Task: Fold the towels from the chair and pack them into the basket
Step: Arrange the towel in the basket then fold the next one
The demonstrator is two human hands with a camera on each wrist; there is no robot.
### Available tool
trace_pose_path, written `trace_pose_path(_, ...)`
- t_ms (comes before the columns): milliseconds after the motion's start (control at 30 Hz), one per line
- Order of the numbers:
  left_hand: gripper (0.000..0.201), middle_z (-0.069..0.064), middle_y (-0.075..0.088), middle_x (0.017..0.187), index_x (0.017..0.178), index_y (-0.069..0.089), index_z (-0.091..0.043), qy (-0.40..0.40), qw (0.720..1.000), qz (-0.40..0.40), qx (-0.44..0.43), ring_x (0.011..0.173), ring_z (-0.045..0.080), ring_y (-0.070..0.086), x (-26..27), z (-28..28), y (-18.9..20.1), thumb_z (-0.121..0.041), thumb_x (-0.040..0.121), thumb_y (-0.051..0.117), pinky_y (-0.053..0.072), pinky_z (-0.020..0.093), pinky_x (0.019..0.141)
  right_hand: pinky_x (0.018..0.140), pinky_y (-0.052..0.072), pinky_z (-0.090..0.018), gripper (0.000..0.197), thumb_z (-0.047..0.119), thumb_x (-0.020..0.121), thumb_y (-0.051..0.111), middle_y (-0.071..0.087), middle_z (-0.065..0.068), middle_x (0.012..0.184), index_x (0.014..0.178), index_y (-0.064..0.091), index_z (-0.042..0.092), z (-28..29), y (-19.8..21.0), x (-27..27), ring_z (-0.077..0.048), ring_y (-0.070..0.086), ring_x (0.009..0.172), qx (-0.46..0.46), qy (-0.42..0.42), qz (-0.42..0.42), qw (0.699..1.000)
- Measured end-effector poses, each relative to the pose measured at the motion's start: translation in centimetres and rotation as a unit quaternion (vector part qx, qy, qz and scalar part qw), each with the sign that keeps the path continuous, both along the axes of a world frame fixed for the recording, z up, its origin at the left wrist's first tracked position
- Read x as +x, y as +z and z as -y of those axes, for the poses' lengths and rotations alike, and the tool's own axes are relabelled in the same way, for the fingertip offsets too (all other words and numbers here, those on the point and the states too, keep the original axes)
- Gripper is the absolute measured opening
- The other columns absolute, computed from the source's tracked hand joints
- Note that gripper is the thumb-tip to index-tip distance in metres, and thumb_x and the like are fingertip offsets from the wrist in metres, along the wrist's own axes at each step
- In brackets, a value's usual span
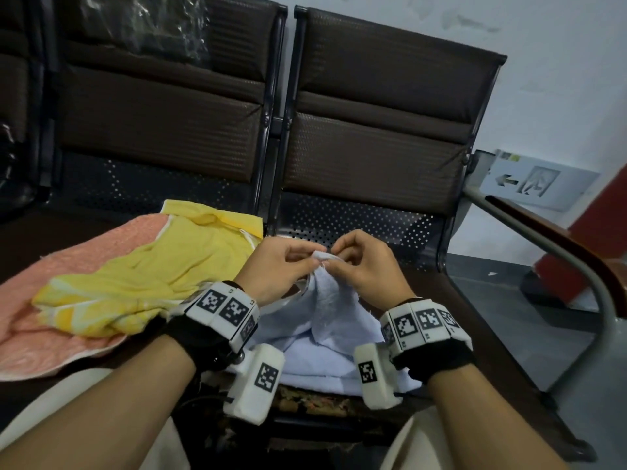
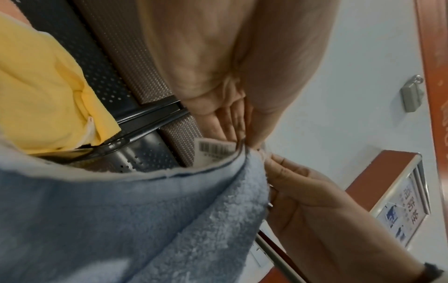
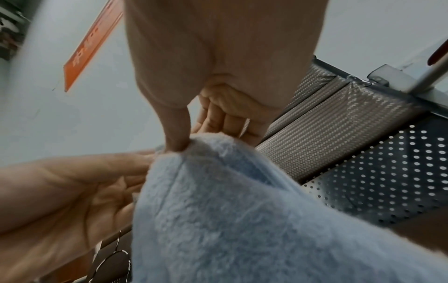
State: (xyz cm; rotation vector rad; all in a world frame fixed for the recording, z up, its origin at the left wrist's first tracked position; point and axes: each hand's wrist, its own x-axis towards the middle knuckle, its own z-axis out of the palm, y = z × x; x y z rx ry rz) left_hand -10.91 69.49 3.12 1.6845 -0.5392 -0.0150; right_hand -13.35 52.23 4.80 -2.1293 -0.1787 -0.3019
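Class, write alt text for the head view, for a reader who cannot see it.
Both hands, left hand and right hand, pinch one edge of a light blue towel above a dark chair seat. A crumpled yellow towel lies over a pink towel to the left.

Three towels (image 1: pixel 325 320) (two chairs (image 1: pixel 373 137))

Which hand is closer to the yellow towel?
Left. The left hand pinches the blue towel right beside the yellow towel, at its near edge. The right hand pinches the same corner but sits farther away, beyond the left hand.
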Motion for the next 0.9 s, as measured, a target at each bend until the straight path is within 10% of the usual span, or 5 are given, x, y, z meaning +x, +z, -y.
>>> trace_pose_path(100, 0.023, -0.004, 0.073, 0.092, 0.092, 0.071, -0.023, 0.043, 0.999, 0.009, -0.01, 0.089, 0.008, 0.069, -0.2, 0.0, 0.3, -0.003, 0.087, 0.06, 0.054, 0.023, 0.082, 0.06, 0.053, -0.024, 0.025, 0.018, 0.078, 0.077, 0.068, 0.003, 0.073, 0.096, 0.06, 0.019, 0.2, 0.6, -1.1, -0.007, 0.063, 0.066, -0.011, 0.04, -0.033, 0.999)
trace_pose_path(233, 0.028, -0.011, 0.066, 0.076, 0.08, 0.067, -0.026, 0.119, 0.991, -0.012, -0.054, 0.071, -0.001, 0.059, -0.6, -0.2, 0.8, -0.005, 0.087, 0.049, 0.044, 0.014, 0.064, 0.094, 0.045, -0.039, 0.034, 0.029, 0.082, 0.068, 0.067, 0.002, 0.106, 0.114, 0.057, 0.025, 0.9, 0.9, -2.5, -0.019, 0.062, 0.099, -0.309, 0.06, -0.121, 0.941)
trace_pose_path(367, 0.029, -0.008, 0.047, 0.064, 0.079, 0.053, -0.026, 0.124, 0.992, 0.02, 0.011, 0.045, -0.002, 0.042, -1.6, 0.3, 1.1, -0.005, 0.091, 0.037, 0.031, 0.014, 0.046, 0.082, 0.049, -0.034, 0.016, 0.026, 0.082, 0.069, 0.069, -0.004, 0.092, 0.096, 0.066, 0.022, 1.0, 2.0, -3.7, -0.022, 0.062, 0.091, -0.343, -0.006, -0.096, 0.934)
trace_pose_path(633, 0.043, -0.013, 0.047, 0.085, 0.11, 0.048, -0.015, 0.028, 0.991, 0.086, 0.1, 0.077, 0.0, 0.046, -2.6, -1.2, 7.0, -0.05, 0.093, 0.027, 0.037, 0.017, 0.074, 0.062, 0.039, -0.029, 0.018, 0.014, 0.079, 0.068, 0.054, 0.005, 0.082, 0.092, 0.076, 0.025, 0.8, 6.7, -5.1, -0.017, 0.055, 0.083, -0.332, -0.1, 0.177, 0.921)
trace_pose_path(900, 0.038, 0.013, 0.05, 0.117, 0.13, 0.049, -0.006, 0.024, 0.924, 0.193, 0.33, 0.112, 0.02, 0.048, 1.4, -2.4, 12.5, -0.015, 0.093, 0.055, 0.029, 0.014, 0.085, 0.081, 0.045, -0.035, 0.009, 0.026, 0.082, 0.072, 0.048, 0.001, 0.105, 0.086, 0.076, 0.018, 2.0, 11.6, -1.1, -0.022, 0.045, 0.099, -0.377, -0.075, 0.125, 0.915)
